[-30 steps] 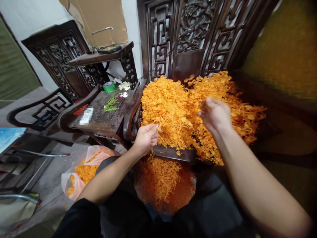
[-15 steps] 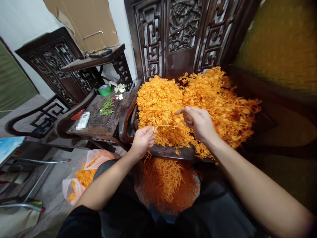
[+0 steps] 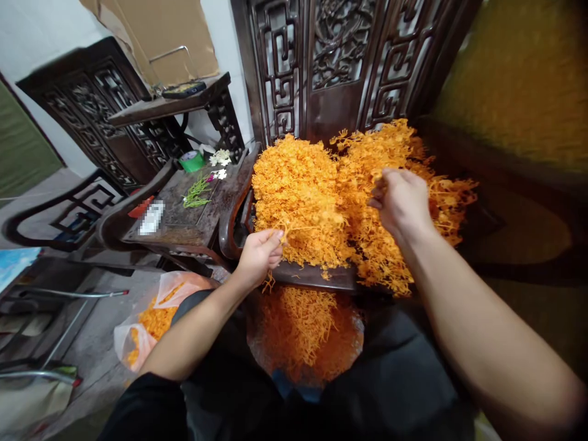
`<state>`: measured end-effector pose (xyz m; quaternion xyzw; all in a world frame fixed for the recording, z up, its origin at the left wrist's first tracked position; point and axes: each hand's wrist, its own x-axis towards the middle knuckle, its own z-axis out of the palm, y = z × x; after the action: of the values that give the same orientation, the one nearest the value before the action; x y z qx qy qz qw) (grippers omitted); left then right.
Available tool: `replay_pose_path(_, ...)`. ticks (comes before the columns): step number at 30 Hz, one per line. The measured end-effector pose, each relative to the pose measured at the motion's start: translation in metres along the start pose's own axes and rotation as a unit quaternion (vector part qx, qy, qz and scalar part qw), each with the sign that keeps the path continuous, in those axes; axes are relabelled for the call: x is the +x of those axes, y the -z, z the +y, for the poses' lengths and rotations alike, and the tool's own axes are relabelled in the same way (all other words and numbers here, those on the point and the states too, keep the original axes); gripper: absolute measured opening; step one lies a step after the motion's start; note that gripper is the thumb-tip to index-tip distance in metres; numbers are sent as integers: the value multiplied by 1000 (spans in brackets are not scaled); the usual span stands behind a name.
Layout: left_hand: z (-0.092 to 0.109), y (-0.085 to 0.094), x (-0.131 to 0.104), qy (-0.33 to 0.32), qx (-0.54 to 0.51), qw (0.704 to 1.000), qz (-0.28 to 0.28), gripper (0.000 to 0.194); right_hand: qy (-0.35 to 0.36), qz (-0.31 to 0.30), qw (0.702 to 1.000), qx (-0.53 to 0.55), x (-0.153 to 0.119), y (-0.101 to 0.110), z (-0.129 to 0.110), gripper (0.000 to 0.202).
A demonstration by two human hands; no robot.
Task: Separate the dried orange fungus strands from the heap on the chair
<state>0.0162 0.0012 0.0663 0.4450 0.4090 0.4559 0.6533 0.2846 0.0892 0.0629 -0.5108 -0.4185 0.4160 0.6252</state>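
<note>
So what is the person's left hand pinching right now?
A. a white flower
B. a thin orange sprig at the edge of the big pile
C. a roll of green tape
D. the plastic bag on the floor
B: the left hand is closed on an orange sprig beside the orange pile; the green tape sits far off on the side table.
</note>
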Motion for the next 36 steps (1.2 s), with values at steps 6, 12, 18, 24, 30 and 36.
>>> replay_pose_path(6, 8, 14, 1, 1, -15, 1000, 23, 52, -142, -71, 981, 107, -28, -10, -4, 28)
replay_pose_path(12, 5, 16, -1, 5, -5, 1000, 23, 54, -192, -174, 964, 59, -57, -37, -7, 47)
replay_pose_path(18, -4, 17, -5, -3, 42, 999, 19, 56, -165, -229, 959, 32, -71, -50, -7, 54)
replay_pose_path(24, -5, 16, -6, -14, 99, 995, 24, 56, -136, -240, 960, -38, -78, -57, -12, 51)
replay_pose_path(30, -4, 17, -7, -21, 115, 993, 23, 54, -33, -265, 955, -132, -78, -50, -10, 46)
replay_pose_path(36, 0, 25, -8, -16, 191, 981, 22, 51, 127, -236, 936, -227, -64, -45, -1, 35)
